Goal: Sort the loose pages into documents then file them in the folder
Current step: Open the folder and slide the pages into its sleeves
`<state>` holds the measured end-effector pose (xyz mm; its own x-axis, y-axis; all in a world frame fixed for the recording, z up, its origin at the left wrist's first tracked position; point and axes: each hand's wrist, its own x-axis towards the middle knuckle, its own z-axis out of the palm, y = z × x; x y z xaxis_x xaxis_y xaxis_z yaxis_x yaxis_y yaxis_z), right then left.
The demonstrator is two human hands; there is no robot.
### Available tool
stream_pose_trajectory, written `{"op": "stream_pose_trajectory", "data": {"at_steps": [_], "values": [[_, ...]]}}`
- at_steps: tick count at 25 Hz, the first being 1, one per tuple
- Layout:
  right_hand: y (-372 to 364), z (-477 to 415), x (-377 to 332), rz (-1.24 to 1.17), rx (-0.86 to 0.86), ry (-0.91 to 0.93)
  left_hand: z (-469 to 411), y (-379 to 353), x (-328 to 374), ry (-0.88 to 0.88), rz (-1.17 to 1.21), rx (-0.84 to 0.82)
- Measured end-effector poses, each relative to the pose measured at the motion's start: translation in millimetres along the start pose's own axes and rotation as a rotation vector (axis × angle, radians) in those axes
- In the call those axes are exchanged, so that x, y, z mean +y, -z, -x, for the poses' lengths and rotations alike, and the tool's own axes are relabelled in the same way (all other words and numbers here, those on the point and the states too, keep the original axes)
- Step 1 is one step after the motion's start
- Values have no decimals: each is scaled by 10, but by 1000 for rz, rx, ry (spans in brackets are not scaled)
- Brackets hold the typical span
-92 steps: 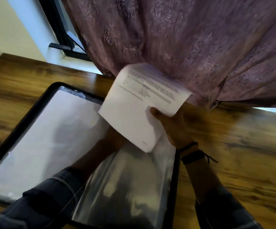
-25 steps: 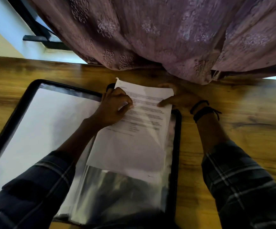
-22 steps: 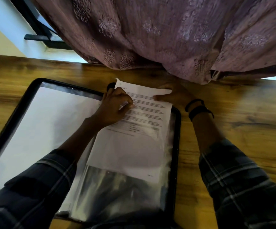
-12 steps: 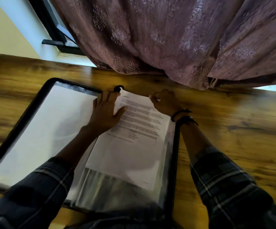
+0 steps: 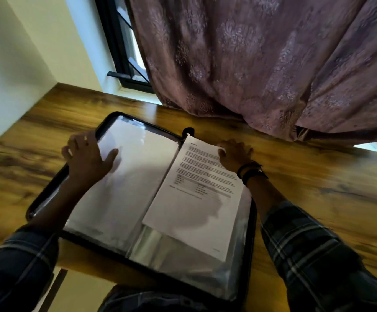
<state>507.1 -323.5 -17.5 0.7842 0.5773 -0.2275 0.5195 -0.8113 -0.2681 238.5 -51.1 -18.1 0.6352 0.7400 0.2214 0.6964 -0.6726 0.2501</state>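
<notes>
The page [image 5: 196, 199] lay on the 3 o'clock half of the open folder [image 5: 254, 233]. Left hand [image 5: 86, 158] rested flat, fingers spread, at 9 o'clock; right hand [image 5: 236, 155] gripped the page's 1 o'clock corner, fingers curled.

A home room: patterned curtain [image 5: 262, 64] over a barred window [image 5: 124, 52], wooden table [image 5: 318, 176].

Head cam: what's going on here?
A person is filing paper into an open black folder on a wooden table. The left hand rests flat on the folder's left side. The right hand holds the top corner of a printed page lying on the folder's right half; whether it's tucked in is unclear.
</notes>
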Motion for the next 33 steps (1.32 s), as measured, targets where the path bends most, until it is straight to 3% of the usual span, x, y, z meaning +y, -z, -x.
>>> {"op": "stream_pose_trajectory", "data": {"at_steps": [4,7,11,13,15,17,19,23,27,30,33], "values": [[-63,112,-138,28,140,10,-4,135,-336,241,79,-135],[-122,198,-157,14,172,38,24,156,-462,273,168,-223],[-245,530,-293,165,181,-23,-52,294,-550,221,256,-226],[-428,890,-471,35,196,-40,-120,449,-525,177,264,-207],[-665,1253,-691,-63,86,-9,-143,642,-442,117,257,-196],[-892,1422,-807,-57,10,22,-146,860,-337,45,267,-189],[-1009,1333,-810,-15,44,67,-156,1087,-245,-40,314,-218],[-941,903,-755,0,56,132,-198,1436,37,-177,529,-250],[-703,682,-696,-23,-35,55,61,1683,562,-257,941,-377],[-609,862,-625,-178,8,18,475,1655,928,-213,1234,-435],[-471,1248,-523,-585,40,61,841,1332,1101,-256,1256,-494]]}}
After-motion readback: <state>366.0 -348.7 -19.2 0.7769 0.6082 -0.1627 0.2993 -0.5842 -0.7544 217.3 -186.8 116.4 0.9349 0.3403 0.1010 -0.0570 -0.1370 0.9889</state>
